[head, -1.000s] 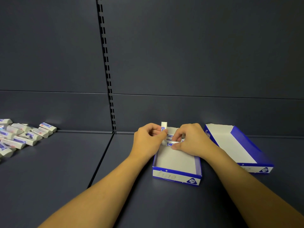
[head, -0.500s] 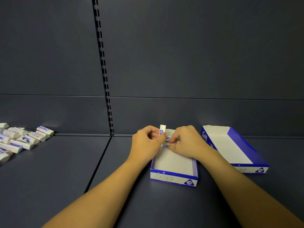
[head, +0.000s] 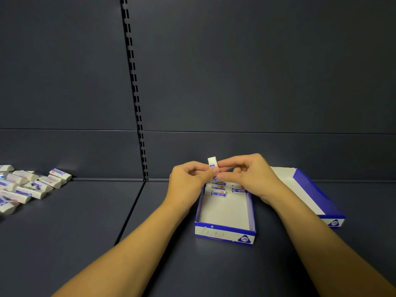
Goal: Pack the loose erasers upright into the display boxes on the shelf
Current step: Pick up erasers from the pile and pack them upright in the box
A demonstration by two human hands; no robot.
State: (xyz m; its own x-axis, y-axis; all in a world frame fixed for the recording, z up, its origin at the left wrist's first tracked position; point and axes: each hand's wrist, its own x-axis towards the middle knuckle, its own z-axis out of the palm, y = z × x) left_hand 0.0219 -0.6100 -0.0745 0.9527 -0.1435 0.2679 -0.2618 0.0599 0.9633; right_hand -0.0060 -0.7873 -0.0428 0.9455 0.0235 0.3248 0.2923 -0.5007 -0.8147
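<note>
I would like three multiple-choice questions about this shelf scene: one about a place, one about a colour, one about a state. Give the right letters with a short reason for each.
1. Where does the pile of loose erasers lie?
A. on the shelf at far left
B. inside the right-hand box
C. in front of the near box

2. What colour is the rim of the near display box?
A. red
B. green
C. blue

3. What is the state of the second display box at right?
A. full of erasers
B. no erasers seen inside
C. closed with a lid

Answers:
1 A, the pile sits at the left edge.
2 C, blue band with a 2B mark.
3 B, its white floor shows bare.
</note>
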